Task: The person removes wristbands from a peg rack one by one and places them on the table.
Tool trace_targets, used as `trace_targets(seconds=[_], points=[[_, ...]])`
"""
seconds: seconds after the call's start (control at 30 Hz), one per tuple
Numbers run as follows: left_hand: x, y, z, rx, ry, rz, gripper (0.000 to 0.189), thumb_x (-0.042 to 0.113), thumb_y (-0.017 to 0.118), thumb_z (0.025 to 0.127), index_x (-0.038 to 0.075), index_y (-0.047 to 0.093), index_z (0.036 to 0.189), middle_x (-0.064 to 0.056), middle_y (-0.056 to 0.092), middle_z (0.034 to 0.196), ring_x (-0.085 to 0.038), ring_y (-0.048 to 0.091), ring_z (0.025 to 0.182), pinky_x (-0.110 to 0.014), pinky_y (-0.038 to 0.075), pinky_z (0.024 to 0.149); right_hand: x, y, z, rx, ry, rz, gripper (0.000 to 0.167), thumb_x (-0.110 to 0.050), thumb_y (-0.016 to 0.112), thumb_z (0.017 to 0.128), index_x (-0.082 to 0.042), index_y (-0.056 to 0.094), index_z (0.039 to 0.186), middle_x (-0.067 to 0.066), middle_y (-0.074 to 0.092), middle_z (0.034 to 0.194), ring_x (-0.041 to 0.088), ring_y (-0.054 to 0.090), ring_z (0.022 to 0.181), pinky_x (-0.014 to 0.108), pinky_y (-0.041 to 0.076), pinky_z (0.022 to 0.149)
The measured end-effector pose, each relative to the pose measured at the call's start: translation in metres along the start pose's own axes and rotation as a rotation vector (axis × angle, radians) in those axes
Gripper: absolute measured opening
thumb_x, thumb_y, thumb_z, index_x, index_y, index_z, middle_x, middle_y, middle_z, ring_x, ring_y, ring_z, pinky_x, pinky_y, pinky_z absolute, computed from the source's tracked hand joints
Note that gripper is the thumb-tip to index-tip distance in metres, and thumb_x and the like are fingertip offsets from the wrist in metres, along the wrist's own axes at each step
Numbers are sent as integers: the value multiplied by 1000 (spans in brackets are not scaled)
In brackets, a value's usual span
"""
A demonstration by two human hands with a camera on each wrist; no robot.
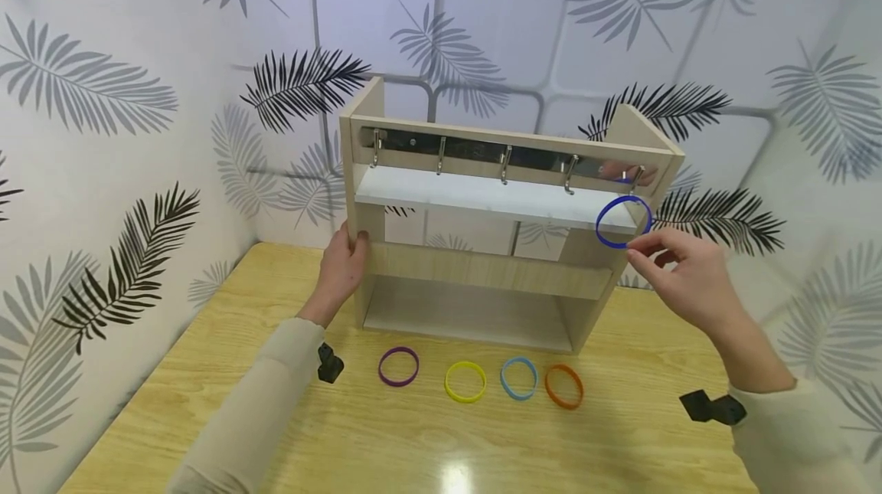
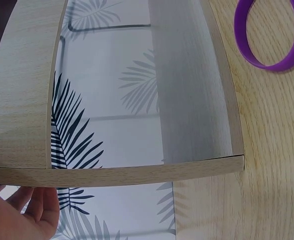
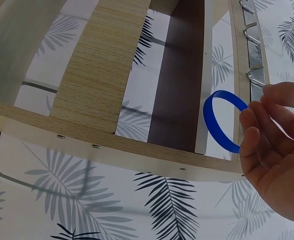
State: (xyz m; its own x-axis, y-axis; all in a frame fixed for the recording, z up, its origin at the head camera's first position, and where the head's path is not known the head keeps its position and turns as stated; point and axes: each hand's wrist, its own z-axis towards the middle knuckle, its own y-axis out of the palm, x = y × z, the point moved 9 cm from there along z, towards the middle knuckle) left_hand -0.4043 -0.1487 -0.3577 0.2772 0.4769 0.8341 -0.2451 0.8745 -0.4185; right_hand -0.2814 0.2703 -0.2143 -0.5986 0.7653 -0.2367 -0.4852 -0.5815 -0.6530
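A pale wooden shelf unit (image 1: 482,263) with a metal rail of several hooks stands upright on the table. My left hand (image 1: 341,266) grips the edge of its left side panel, and the left wrist view shows those fingers (image 2: 49,212) curled behind the panel. My right hand (image 1: 689,276) pinches a dark blue silicone wristband (image 3: 211,122) between thumb and fingertips. That band is held up just below the rightmost hook (image 1: 637,178); whether it touches the hook I cannot tell. The other hooks, such as the leftmost one (image 1: 375,148), carry nothing.
Along the table before the shelf lie a purple wristband (image 1: 380,373), a yellow wristband (image 1: 448,385), a light blue wristband (image 1: 504,379) and an orange wristband (image 1: 549,387). Behind the shelf rises a wall (image 1: 482,42) with a leaf pattern.
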Motion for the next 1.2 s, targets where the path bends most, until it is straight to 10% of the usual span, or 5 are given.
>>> trace_targets(seconds=[1.2], points=[[0, 0, 1, 9, -9, 15, 50, 29, 35, 100, 2, 35, 142, -25, 50, 124, -39, 52, 111, -53, 45, 87, 22, -22, 26, 157, 138, -34, 15, -8, 71, 82, 0, 69, 95, 13, 66, 88, -11, 45, 73, 8, 36, 66]])
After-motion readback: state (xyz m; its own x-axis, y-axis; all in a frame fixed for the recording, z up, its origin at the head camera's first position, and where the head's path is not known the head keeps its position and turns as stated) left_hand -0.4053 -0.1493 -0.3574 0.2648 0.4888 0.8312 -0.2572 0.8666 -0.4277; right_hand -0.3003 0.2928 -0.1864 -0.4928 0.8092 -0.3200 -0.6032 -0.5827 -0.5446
